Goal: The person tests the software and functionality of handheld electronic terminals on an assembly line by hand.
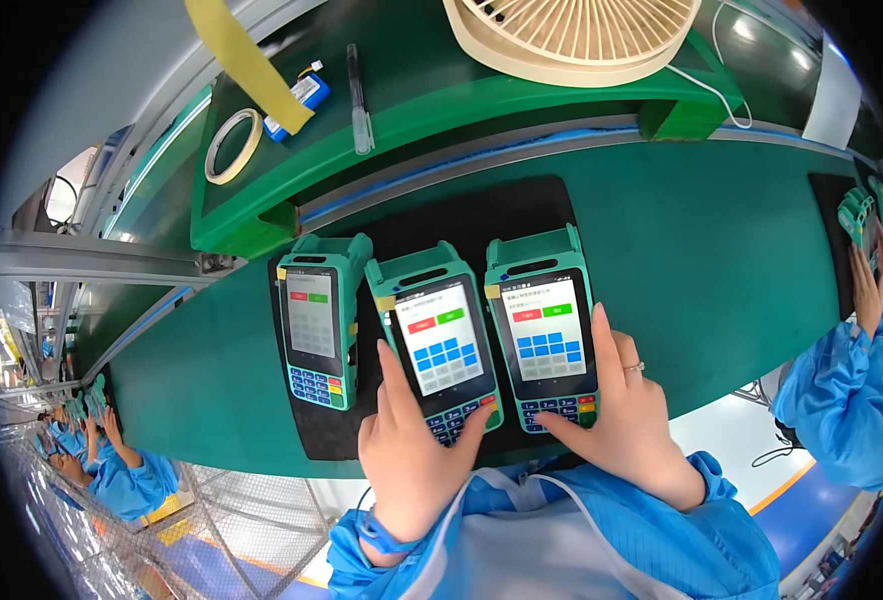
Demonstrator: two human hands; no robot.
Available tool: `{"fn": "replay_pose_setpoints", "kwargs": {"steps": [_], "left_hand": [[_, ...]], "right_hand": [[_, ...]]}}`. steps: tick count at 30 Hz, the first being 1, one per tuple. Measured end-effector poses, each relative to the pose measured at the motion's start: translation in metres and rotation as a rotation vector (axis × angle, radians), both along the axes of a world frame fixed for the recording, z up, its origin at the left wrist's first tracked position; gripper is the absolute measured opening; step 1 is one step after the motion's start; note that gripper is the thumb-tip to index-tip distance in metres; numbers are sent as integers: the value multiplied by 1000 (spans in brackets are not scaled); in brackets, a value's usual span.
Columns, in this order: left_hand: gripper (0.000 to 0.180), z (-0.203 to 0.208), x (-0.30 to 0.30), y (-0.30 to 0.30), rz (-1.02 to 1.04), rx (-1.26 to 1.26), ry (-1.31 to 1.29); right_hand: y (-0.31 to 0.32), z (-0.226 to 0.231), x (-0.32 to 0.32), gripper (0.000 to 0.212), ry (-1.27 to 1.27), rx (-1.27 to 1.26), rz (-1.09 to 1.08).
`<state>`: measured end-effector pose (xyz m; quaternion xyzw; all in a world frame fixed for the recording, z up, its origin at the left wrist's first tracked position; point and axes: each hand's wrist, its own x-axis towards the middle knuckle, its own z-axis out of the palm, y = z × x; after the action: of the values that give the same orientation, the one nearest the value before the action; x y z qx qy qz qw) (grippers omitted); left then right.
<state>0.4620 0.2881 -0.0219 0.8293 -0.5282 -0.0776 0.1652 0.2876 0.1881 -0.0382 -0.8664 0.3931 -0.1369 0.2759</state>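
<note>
Three green handheld payment terminals lie side by side, screens up and keypads toward me. My left hand point(417, 452) grips the lower end of the middle payment terminal point(443, 335), its index finger along the left edge and its thumb over the keypad's right side. Around the lower end of the right payment terminal point(541, 325) my right hand point(625, 415) is closed, index finger along the right edge, thumb on the keypad's left side. Both screens show red, green and several blue blocks. Untouched, the left payment terminal point(313, 320) shows a dimmer screen with grey blocks.
A black mat point(531, 205) lies beneath the terminals on the green bench point(681, 230). A raised green shelf point(461, 120) behind carries a tape roll point(254, 128), blue battery pack point(311, 91), pen point(357, 95) and cream fan point(581, 74). Blue-sleeved co-workers' arms point(846, 365) appear at both sides.
</note>
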Motion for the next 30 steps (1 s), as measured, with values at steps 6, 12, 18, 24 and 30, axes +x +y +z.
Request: {"fn": "replay_pose_setpoints", "kwargs": {"steps": [6,12,18,24,30], "left_hand": [[76,10,27,24,-40,36,542],[77,5,22,20,58,103,561],[82,0,18,14,35,109,363],[86,-1,17,11,27,114,349],[88,-3,13,10,67,96,304]], "right_hand": [[-14,9,-25,84,-173,478,148],[-8,13,-16,83,-149,355,127],[-2,6,-10,87,-38,168,89],[3,5,-5,91,73,101,55],[7,1,-1,94,47,36,34]]}}
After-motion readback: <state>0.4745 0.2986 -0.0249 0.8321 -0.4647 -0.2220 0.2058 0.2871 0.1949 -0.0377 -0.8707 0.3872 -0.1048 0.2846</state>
